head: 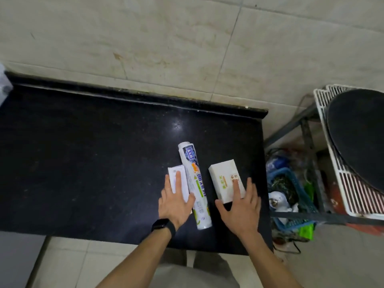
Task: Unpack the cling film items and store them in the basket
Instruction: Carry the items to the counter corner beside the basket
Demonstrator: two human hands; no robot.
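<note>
Left hand: the left hand (175,205) lies flat, fingers spread, pressing on a small white box (178,182); it grasps nothing, and its thumb side touches the roll.
Right hand: the right hand (242,206) is spread open too, fingertips resting on the near end of a cream box (225,179), not clasped round it.
Cling film roll: the printed cling film roll (195,185) lies on the black counter (83,163) between the two hands, still in its wrapper.
Long axis: it runs away from the person, tilted slightly left at the far end; the near end sits between the wrists.
Nearer hand: the left, already touching it; the right is apart, with a gap of counter between.
Basket: a blue basket (291,196) sits low beyond the right hand, off the counter's edge, already holding clutter.
Likely next: probably closing a hand across the roll's middle.
</note>
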